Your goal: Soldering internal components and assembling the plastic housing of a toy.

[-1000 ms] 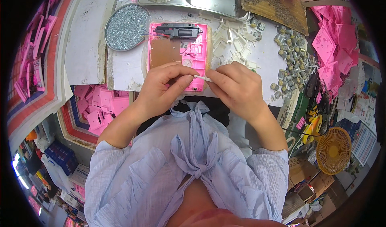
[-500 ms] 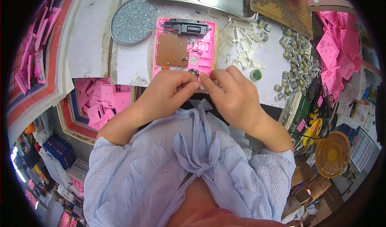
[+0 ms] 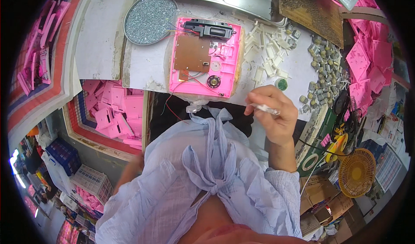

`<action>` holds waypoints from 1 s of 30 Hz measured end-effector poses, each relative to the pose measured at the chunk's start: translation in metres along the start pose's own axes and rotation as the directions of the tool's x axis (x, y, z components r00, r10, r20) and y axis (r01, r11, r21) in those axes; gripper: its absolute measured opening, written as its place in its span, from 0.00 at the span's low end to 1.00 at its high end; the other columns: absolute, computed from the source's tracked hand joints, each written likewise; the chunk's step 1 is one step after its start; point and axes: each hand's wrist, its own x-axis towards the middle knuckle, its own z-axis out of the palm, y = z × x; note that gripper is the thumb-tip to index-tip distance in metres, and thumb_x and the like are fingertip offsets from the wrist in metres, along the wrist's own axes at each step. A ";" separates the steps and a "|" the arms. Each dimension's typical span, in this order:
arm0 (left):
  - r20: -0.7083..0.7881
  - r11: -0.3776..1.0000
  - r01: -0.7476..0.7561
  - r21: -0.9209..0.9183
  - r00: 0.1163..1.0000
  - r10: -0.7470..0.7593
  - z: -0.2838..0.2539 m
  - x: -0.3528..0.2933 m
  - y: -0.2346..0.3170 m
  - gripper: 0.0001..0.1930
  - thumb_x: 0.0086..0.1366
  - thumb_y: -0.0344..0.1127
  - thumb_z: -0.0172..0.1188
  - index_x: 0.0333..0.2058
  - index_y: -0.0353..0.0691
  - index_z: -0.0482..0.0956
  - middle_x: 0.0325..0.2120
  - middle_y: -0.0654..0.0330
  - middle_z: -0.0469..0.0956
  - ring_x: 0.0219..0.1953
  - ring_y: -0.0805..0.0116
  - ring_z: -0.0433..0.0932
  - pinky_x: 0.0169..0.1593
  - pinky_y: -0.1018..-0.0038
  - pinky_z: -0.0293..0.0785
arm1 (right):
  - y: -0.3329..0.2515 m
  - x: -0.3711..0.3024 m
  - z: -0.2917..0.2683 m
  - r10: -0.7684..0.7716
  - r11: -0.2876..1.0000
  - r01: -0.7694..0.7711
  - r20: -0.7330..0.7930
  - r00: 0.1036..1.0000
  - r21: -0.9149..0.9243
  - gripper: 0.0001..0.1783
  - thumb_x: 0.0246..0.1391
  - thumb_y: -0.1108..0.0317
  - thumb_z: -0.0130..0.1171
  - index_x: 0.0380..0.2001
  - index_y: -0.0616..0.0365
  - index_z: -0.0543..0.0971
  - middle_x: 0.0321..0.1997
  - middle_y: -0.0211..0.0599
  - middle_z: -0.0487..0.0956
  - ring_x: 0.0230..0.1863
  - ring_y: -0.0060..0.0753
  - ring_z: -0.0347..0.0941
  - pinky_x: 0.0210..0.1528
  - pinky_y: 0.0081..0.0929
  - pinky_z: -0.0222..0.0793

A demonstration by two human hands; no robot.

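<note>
My right hand [image 3: 274,114] is raised just right of the pink casing, its fingers closed around a short, whitish stick-like piece [image 3: 266,109] whose exact kind I cannot make out. Down at my left side, a blurred strip of my left arm or hand [image 3: 131,171] shows beside the sleeve, fingers hidden. The open pink plastic casing [image 3: 199,87] lies on a padded support in front of me. Inside it are a brown circuit board [image 3: 190,54], a black module [image 3: 212,29] along the far edge and a round black-and-silver part [image 3: 213,82]. Red and dark wires hang over its near edge.
A round tray of small screws [image 3: 149,19] stands back left, metal trays [image 3: 250,4] behind. White plastic parts [image 3: 270,56], a green-topped round container [image 3: 281,84] and many small metal motors [image 3: 320,66] lie right. Pink pieces [image 3: 116,110] fill a bin at left.
Both hands have left the casing. My right hand has moved right, holding the whitish piece; my left has dropped to my side. The round part and hanging wires are now uncovered.
</note>
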 end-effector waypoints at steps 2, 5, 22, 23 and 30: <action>-0.165 0.959 0.100 0.266 0.985 -0.057 0.012 0.012 -0.041 0.16 0.71 0.48 0.57 0.41 0.40 0.80 0.37 0.58 0.84 0.36 0.73 0.82 0.31 0.78 0.75 | -0.002 0.003 0.000 -0.031 0.999 0.031 -0.014 0.999 0.013 0.21 0.53 0.86 0.62 0.51 0.66 0.83 0.48 0.51 0.80 0.41 0.36 0.80 0.40 0.27 0.77; -0.194 0.870 0.088 0.485 0.981 0.009 0.057 0.021 -0.065 0.16 0.71 0.48 0.58 0.41 0.40 0.80 0.37 0.57 0.84 0.36 0.72 0.82 0.31 0.78 0.75 | -0.002 0.007 -0.002 -0.049 0.998 0.049 -0.017 0.999 -0.026 0.18 0.58 0.82 0.59 0.52 0.68 0.82 0.49 0.50 0.79 0.39 0.34 0.79 0.39 0.26 0.76; -0.124 0.702 -0.041 0.711 0.975 0.183 0.108 0.012 -0.031 0.16 0.67 0.45 0.60 0.41 0.36 0.82 0.36 0.55 0.85 0.35 0.70 0.84 0.32 0.75 0.77 | 0.000 0.010 -0.028 0.166 0.986 -0.158 -0.252 0.953 0.052 0.24 0.70 0.62 0.53 0.58 0.72 0.76 0.36 0.37 0.76 0.32 0.26 0.71 0.36 0.21 0.66; -0.126 0.695 -0.036 0.719 0.975 0.181 0.107 0.011 -0.031 0.16 0.67 0.45 0.60 0.41 0.36 0.83 0.36 0.55 0.85 0.35 0.70 0.84 0.32 0.75 0.77 | 0.000 0.009 -0.030 0.166 0.986 -0.151 -0.265 0.950 0.074 0.24 0.70 0.62 0.53 0.59 0.72 0.76 0.35 0.37 0.75 0.31 0.26 0.71 0.35 0.21 0.66; -0.131 0.647 -0.021 0.762 0.974 0.186 0.108 0.004 -0.030 0.17 0.65 0.44 0.61 0.41 0.35 0.83 0.36 0.54 0.86 0.35 0.69 0.85 0.33 0.74 0.78 | -0.002 0.015 -0.035 0.172 0.965 -0.110 -0.258 0.951 0.239 0.32 0.68 0.59 0.49 0.64 0.78 0.68 0.36 0.34 0.71 0.37 0.29 0.68 0.40 0.26 0.65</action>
